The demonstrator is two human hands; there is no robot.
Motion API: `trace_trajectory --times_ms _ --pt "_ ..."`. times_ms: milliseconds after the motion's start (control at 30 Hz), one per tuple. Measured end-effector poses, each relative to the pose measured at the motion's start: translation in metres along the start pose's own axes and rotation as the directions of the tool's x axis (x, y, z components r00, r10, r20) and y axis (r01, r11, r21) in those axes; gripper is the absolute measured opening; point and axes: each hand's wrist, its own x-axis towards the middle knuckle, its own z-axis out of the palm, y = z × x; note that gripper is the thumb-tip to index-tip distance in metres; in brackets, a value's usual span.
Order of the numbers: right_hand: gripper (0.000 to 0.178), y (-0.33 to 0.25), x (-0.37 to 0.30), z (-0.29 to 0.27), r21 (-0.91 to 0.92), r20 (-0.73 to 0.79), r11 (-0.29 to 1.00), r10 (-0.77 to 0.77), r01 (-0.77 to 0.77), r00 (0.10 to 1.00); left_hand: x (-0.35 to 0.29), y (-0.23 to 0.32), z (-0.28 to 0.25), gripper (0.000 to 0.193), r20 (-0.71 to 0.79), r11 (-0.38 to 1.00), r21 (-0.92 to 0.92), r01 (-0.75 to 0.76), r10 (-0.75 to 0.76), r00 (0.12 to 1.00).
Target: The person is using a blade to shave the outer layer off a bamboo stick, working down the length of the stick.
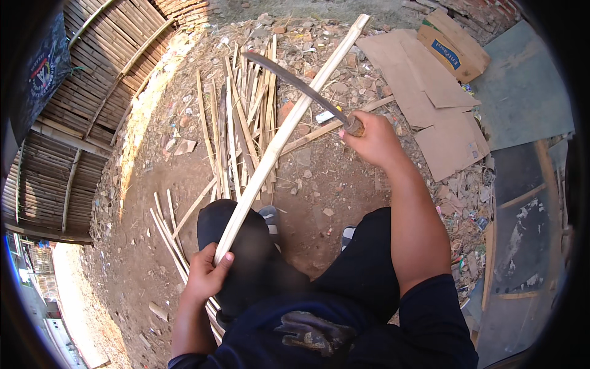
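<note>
My left hand (208, 272) is closed round the near end of a long pale bamboo strip (279, 136). The strip slants away from my left knee toward the far right. In my right hand (373, 139) is the handle of a machete (295, 81), its dark curved blade pointing to the far left. The blade crosses over the strip beyond its middle; whether it touches the strip I cannot tell. Part of the machete's handle is hidden in my fist.
A pile of split bamboo strips (236, 117) lies on the ground ahead, with more strips (167, 230) by my left leg. Flattened cardboard (452, 144) and a cardboard box (453, 46) lie at the far right. A bamboo wall (101, 67) stands left; rubble covers the far ground.
</note>
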Motion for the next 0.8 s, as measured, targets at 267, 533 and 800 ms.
trace_trajectory --times_ms 267,533,800 --pt "0.024 -0.029 -0.026 0.033 -0.06 0.245 0.873 -0.458 0.485 0.855 0.0 0.003 0.002 0.036 -0.027 1.0 -0.006 0.003 -0.003 1.0" --pt "0.037 -0.001 -0.001 0.028 0.035 0.273 0.961 -0.273 0.274 0.922 -0.001 0.006 -0.001 0.034 0.004 0.998 -0.068 -0.001 0.001 1.0" --pt "0.042 -0.009 -0.007 0.025 0.03 0.185 0.985 -0.174 0.171 0.967 0.001 0.006 0.0 0.032 0.011 0.992 -0.116 0.057 -0.056 0.998"
